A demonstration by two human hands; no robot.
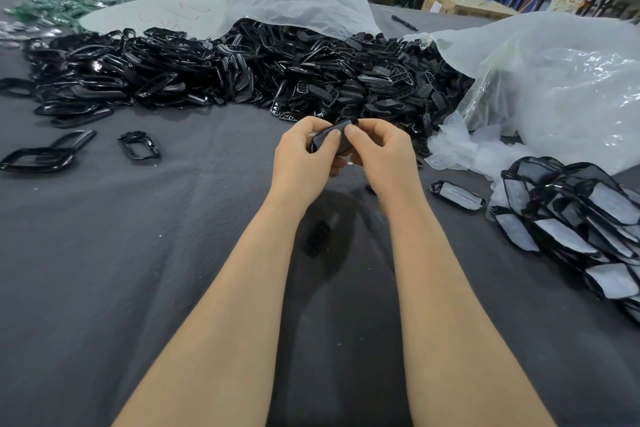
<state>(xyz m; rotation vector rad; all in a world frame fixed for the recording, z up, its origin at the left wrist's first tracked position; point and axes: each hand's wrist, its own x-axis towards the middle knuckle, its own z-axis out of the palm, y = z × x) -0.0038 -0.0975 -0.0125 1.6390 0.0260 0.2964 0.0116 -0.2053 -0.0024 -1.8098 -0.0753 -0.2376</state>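
Two hands: my left hand [304, 156] and right hand [384, 152] both pinch one black plastic shell [329, 137] just above the grey cloth [173, 253], before the heap of parts [242, 73]. I judge it light, stiff and glossy-slick, best held by its long edges.

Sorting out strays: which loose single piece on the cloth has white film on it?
The film-covered piece just right of the right hand; the loose frames at left and the piece between the forearms are bare black.

Grey cloth-covered table [138, 288]: heap of black plastic frames [242, 73], plastic bags [554, 87], pen [404, 23].
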